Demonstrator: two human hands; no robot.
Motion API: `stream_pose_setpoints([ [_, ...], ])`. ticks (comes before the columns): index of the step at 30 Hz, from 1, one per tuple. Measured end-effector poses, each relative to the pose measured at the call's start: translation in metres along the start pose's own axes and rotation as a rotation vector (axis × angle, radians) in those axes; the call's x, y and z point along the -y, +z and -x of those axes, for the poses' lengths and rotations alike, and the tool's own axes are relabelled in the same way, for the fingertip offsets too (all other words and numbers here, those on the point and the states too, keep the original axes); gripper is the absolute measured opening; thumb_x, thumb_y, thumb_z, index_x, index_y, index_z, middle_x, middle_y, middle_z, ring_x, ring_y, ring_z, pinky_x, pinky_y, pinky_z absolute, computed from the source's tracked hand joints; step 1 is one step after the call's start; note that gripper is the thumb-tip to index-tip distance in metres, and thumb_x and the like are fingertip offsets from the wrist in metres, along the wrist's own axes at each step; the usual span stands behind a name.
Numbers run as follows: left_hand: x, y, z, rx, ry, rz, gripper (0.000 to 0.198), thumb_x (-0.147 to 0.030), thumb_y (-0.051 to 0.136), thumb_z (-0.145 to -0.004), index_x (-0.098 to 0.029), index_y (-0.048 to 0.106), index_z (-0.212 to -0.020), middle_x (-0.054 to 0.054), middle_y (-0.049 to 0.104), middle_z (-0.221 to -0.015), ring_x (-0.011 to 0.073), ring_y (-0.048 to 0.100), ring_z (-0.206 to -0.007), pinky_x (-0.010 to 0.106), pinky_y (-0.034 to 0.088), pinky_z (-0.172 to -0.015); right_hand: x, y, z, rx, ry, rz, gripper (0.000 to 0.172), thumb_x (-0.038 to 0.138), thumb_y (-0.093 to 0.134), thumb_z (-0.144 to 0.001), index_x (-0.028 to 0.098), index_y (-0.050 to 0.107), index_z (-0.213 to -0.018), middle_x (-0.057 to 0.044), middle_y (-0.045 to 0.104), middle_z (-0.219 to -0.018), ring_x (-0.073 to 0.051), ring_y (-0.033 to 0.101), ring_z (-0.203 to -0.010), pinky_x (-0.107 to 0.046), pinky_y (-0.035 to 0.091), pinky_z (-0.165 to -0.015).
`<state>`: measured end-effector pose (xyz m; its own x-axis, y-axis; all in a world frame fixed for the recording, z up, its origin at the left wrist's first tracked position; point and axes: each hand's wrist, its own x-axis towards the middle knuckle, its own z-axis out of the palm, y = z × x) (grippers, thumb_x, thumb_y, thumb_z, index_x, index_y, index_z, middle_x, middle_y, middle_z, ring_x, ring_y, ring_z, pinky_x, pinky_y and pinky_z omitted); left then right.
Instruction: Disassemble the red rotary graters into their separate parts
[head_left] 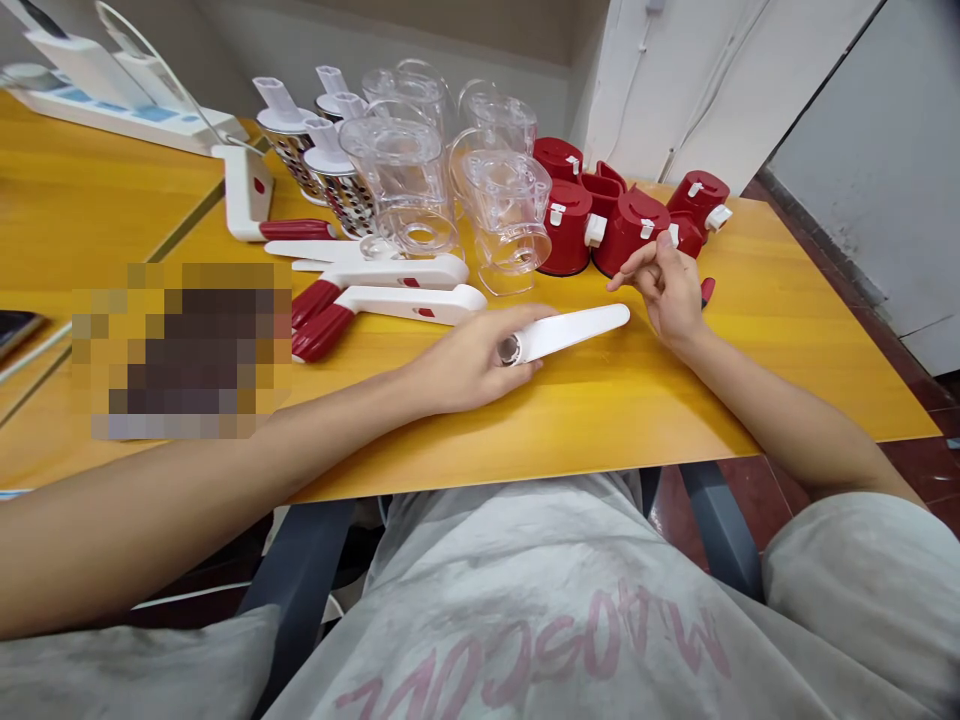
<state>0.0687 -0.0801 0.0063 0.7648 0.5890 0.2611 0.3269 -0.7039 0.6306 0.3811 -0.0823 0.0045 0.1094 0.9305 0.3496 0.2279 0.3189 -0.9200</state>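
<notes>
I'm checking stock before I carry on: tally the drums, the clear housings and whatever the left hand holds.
Drums: 4
Clear housings: 4
White piece in the left hand: 1
Total: 9

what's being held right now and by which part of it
The left hand holds a white tapered piece by its wider end, at the round opening, leaving the narrow end free. The right hand appears to hold nothing.
</notes>
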Motion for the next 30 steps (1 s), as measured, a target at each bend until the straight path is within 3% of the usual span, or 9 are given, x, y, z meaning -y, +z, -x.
stream_pose_setpoints([
  [5, -0.001, 0.000, -0.001, 0.004, -0.013, 0.009, 0.069, -0.042, 0.071, -0.096, -0.012, 0.071, -0.158, 0.017, 0.078, -0.154, 0.0379, 0.076, -0.134, 0.044, 0.061, -0.118, -0.002, 0.002, 0.001, 0.058, 0.044, -0.018, 0.104, 0.117, 0.039, -0.088, 0.020, 0.071, -0.106, -0.005, 0.066, -0.077, -0.020, 0.081, -0.097, -0.033, 0.067, -0.093],
  [9, -0.002, 0.000, -0.001, 0.014, 0.000, -0.002, 0.071, -0.039, 0.070, -0.094, -0.012, 0.071, -0.159, 0.017, 0.077, -0.157, 0.0374, 0.076, -0.136, 0.043, 0.059, -0.122, -0.006, 0.004, 0.000, 0.007, 0.027, 0.005, 0.102, 0.115, 0.035, -0.091, 0.019, 0.070, -0.095, 0.001, 0.037, -0.057, -0.020, 0.078, -0.084, -0.034, 0.067, -0.094],
  [10, -0.003, -0.001, -0.001, 0.011, -0.007, 0.001, 0.070, -0.039, 0.070, -0.093, -0.012, 0.072, -0.158, 0.016, 0.079, -0.154, 0.0369, 0.077, -0.134, 0.043, 0.060, -0.120, -0.008, 0.004, 0.000, 0.001, 0.007, 0.003, 0.100, 0.114, 0.037, -0.092, 0.020, 0.070, -0.093, 0.001, 0.035, -0.057, -0.019, 0.076, -0.080, -0.034, 0.066, -0.092],
  [12, -0.004, -0.001, -0.002, 0.025, -0.037, 0.010, 0.068, -0.039, 0.071, -0.091, -0.012, 0.074, -0.154, 0.014, 0.082, -0.146, 0.0353, 0.079, -0.124, 0.042, 0.062, -0.113, -0.010, 0.004, 0.001, 0.024, -0.040, 0.007, 0.095, 0.111, 0.044, -0.094, 0.019, 0.070, -0.095, -0.001, 0.049, -0.063, -0.017, 0.074, -0.079, -0.032, 0.064, -0.089],
  [14, -0.005, -0.001, -0.002, 0.061, -0.071, 0.012, 0.066, -0.038, 0.072, -0.089, -0.014, 0.076, -0.150, 0.012, 0.084, -0.139, 0.0339, 0.080, -0.118, 0.042, 0.063, -0.109, -0.010, 0.003, 0.004, 0.059, -0.108, 0.016, 0.088, 0.104, 0.051, -0.097, 0.019, 0.071, -0.100, -0.005, 0.067, -0.080, -0.015, 0.075, -0.084, -0.030, 0.064, -0.090],
  [17, -0.007, -0.001, -0.001, 0.062, -0.089, 0.003, 0.069, -0.038, 0.073, -0.089, -0.016, 0.073, -0.155, 0.012, 0.081, -0.147, 0.0347, 0.078, -0.125, 0.044, 0.061, -0.114, -0.006, 0.001, 0.012, 0.168, -0.267, 0.058, 0.077, 0.092, 0.053, -0.107, 0.018, 0.075, -0.110, -0.009, 0.079, -0.103, -0.015, 0.079, -0.099, -0.029, 0.065, -0.097],
  [22, -0.003, 0.000, -0.001, -0.014, -0.087, 0.038, 0.073, -0.045, 0.080, -0.091, -0.018, 0.066, -0.158, 0.013, 0.077, -0.149, 0.0339, 0.076, -0.123, 0.046, 0.060, -0.111, 0.005, 0.000, 0.025, 0.451, -0.500, 0.275, 0.061, 0.071, 0.060, -0.113, 0.016, 0.083, -0.122, -0.009, 0.084, -0.112, -0.012, 0.077, -0.095, -0.022, 0.060, -0.086],
  [25, 0.002, 0.001, -0.002, -0.042, -0.032, 0.118, 0.070, -0.049, 0.088, -0.089, -0.018, 0.070, -0.150, 0.013, 0.077, -0.146, 0.0329, 0.076, -0.127, 0.044, 0.060, -0.114, 0.006, -0.001, 0.027, 0.488, -0.523, 0.375, 0.048, 0.059, 0.067, -0.112, 0.016, 0.082, -0.128, -0.008, 0.084, -0.114, -0.010, 0.075, -0.090, -0.020, 0.058, -0.083],
  [30, 0.009, 0.004, -0.003, -0.127, 0.075, 0.237, 0.072, -0.052, 0.095, -0.089, -0.015, 0.072, -0.147, 0.014, 0.079, -0.140, 0.0292, 0.077, -0.122, 0.038, 0.061, -0.110, 0.002, -0.006, 0.020, 0.483, -0.584, 0.444, 0.045, 0.054, 0.062, -0.113, 0.015, 0.078, -0.130, -0.012, 0.081, -0.121, -0.015, 0.076, -0.107, -0.027, 0.061, -0.097],
])
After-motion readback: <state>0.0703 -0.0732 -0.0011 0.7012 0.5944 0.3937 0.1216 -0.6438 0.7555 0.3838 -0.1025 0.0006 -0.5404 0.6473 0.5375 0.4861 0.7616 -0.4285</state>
